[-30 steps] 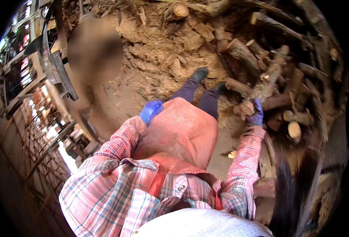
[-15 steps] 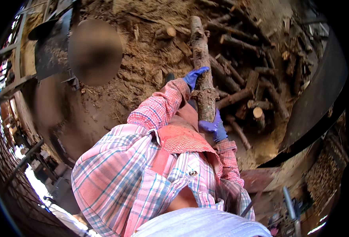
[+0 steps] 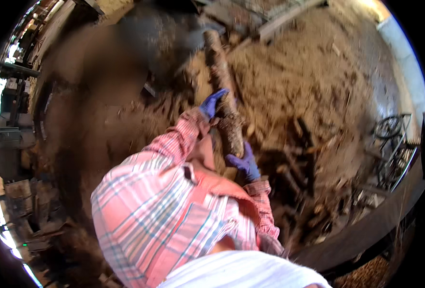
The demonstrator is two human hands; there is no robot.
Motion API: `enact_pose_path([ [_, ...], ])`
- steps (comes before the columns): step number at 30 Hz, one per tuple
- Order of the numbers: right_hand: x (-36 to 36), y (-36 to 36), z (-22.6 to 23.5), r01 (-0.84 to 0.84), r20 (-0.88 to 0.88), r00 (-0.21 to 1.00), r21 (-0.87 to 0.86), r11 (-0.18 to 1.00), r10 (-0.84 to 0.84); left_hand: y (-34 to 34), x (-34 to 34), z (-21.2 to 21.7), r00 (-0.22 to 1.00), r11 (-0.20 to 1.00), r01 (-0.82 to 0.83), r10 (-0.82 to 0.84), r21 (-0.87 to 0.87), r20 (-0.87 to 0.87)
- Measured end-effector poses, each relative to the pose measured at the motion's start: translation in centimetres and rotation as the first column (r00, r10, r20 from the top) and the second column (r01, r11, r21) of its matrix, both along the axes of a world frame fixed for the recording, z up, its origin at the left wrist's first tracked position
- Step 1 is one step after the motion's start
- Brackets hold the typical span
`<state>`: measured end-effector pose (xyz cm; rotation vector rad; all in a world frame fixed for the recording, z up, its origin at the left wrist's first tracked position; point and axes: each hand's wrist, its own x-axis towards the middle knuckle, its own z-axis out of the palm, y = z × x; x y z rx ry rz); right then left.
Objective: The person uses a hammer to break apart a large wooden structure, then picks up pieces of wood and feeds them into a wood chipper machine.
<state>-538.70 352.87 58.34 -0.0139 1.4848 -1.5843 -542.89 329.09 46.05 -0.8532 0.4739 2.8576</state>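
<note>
Log (image 3: 221,72), rough-barked and knotted, lies lengthwise in front of the person, its near end close to the body and its far end pointing up and slightly left toward a dark, blurred area. Left hand (image 3: 212,103), in a blue-purple glove, grips the log's left side around mid-length, fingers over the bark. Right hand (image 3: 246,163), gloved alike, clasps the near end, thumb along the right side, fingers beneath or behind, partly hidden. Plaid shirt (image 3: 150,211) and coral apron (image 3: 224,186) below the hands. Ground (image 3: 289,91) brown, loose-looking, crumbly. Right of the right hand, shorter wood pieces (image 3: 293,178), blurred. Plank (image 3: 289,21) near the top edge; spoked wheel (image 3: 388,127) well apart at far right.
</note>
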Motion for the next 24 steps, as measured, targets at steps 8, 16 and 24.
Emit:
enact_pose_path([
  [8, -12.8, -14.5, -3.8, 0.114, 0.583, 0.811, -0.238, 0.964, 0.048, -13.6, -1.3, 4.6, 0.956, 0.989, 0.032, 0.011, -0.141, 0.294],
  [16, -16.9, -17.3, -8.5, 0.229, 0.343, 0.924, -0.146, 0.962, -0.168, -9.3, -9.1, 0.4, 0.937, 0.924, -0.342, 0.350, -0.169, 0.018],
  [24, -25.8, -13.7, -12.3, 0.074, 0.460, 0.886, -0.022, 0.997, -0.056, -4.1, -15.8, 0.4, 0.938, 0.958, -0.274, 0.285, -0.080, 0.200],
])
